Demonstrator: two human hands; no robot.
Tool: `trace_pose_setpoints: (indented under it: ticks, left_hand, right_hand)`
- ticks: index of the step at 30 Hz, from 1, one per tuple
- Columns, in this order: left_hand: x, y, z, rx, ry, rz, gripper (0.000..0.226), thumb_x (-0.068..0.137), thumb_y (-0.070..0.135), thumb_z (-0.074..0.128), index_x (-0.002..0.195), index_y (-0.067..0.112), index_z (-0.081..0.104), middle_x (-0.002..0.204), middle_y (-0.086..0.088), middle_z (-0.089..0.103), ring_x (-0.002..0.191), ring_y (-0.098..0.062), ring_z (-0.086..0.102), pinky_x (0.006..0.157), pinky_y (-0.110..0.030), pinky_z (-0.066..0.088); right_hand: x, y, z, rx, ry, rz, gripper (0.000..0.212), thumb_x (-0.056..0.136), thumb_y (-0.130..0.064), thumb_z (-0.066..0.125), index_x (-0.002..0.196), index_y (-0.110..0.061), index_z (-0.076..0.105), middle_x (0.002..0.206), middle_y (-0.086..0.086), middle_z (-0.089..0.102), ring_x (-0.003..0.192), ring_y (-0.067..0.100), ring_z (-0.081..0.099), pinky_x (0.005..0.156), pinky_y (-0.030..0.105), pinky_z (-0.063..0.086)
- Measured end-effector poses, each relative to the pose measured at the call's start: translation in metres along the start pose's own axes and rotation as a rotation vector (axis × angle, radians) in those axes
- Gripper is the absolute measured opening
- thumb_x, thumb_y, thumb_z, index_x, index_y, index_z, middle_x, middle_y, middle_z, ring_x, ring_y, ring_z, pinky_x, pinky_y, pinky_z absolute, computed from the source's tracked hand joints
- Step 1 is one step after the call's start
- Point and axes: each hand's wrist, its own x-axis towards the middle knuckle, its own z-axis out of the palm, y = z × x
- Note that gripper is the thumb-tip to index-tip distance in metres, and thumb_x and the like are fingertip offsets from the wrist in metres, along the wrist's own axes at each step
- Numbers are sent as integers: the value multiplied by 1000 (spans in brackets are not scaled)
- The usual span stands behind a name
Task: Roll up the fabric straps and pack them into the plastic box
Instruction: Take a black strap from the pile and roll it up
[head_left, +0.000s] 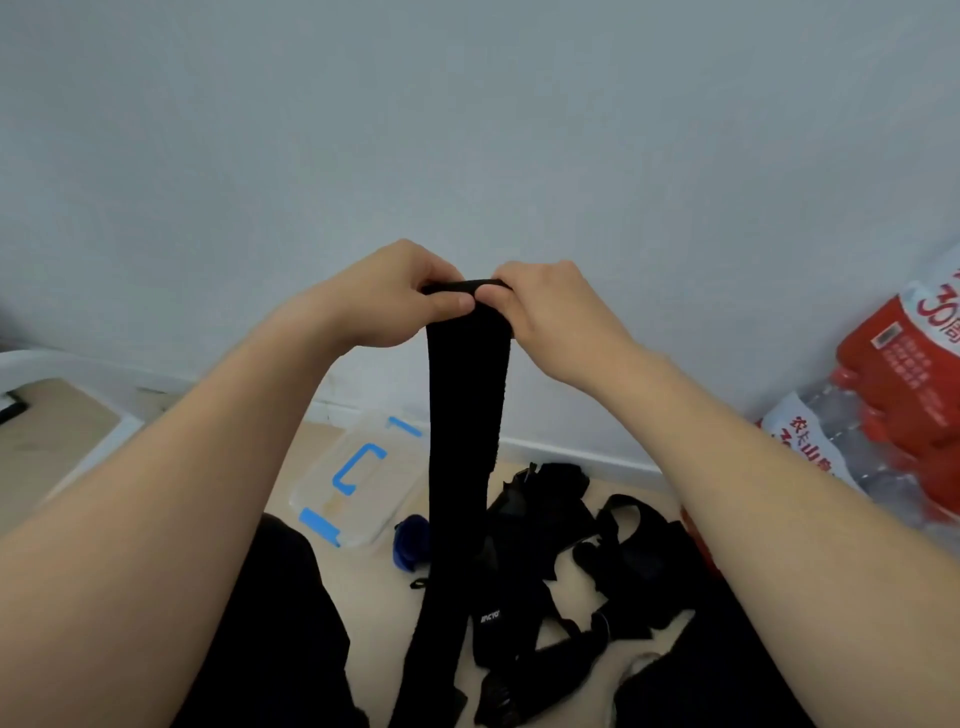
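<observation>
A long black fabric strap (462, 431) hangs straight down from chest height to the floor. My left hand (400, 296) and my right hand (550, 312) both pinch its top end, where the fabric is folded over between thumbs and fingers. A clear plastic box (317, 483) with blue clips lies on the floor at the left, behind the strap, its lid on. A heap of more black straps (587, 551) is spread on the floor to the right. A small blue roll (410, 540) sits between the box and the hanging strap.
A white wall rises close behind. Shrink-wrapped packs of water bottles with red labels (904, 395) stack at the right. A white plastic frame (78, 384) stands at the left on the light wooden floor (374, 597). My dark-clothed legs fill the bottom.
</observation>
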Motion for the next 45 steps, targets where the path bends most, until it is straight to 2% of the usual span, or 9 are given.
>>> trace_pose_setpoints:
  ticks: [5,12,15,22,27,33,37,41,45]
  left_hand:
    - [-7,4,2,-262,-89,-6,22,109,23,63,107,10,80,97,-7,80,89,-18,77,82,-34,65]
    - [-2,12,0,-580,-207,-53,40,112,36,56,114,5,81,114,-13,82,109,-27,79,87,-35,66]
    - [-2,9,-5,-595,-120,-73,18,103,17,72,114,6,82,110,-14,82,107,-24,80,79,-26,64]
    - [-13,4,5,-509,73,38,10,100,20,77,107,13,78,93,-16,82,85,-26,81,71,-31,64]
    - [-18,-3,12,-598,61,50,10,104,20,72,100,15,64,97,-24,79,84,-27,79,73,-36,64]
    - [-11,-7,17,-752,198,-16,30,103,36,71,82,15,65,84,-15,75,72,-21,72,66,-27,59]
    - [-5,-12,15,-816,190,-98,15,96,20,80,91,8,74,97,-18,81,84,-27,80,73,-30,63]
    - [-5,-17,8,-781,96,-121,31,88,10,85,119,5,78,108,-19,82,102,-30,81,87,-34,66]
    - [-7,-20,5,-507,83,-87,21,84,17,91,105,19,86,97,-11,84,96,-25,82,84,-30,66]
  right_hand:
    - [-14,5,-1,291,181,-51,10,107,-28,64,110,-19,68,81,-6,72,75,23,68,69,37,53]
    - [-18,11,-7,491,277,-47,7,97,-22,76,93,-26,71,71,-2,74,62,12,63,64,28,47]
    - [-19,11,-9,603,231,-77,9,92,-20,83,99,-24,81,89,-8,83,85,9,79,84,37,64]
    - [-9,9,-15,480,127,-81,20,97,-16,78,116,-21,82,104,-11,82,101,4,76,98,36,60]
    - [-3,6,-8,486,197,-110,16,93,-12,81,105,-22,82,98,-15,81,97,0,75,87,20,56]
    - [13,5,-1,531,187,-107,18,89,-11,85,96,-26,80,94,-17,82,89,-1,77,80,21,57]
    - [18,6,4,553,193,-107,18,84,-8,85,90,-25,84,87,-11,83,80,12,81,77,35,66]
    - [21,15,-1,612,-9,-98,22,85,-3,79,98,-20,85,88,-6,84,85,13,82,85,36,67]
    - [22,26,-6,701,-328,-59,19,96,-3,77,114,-10,81,99,9,84,94,28,83,86,44,68]
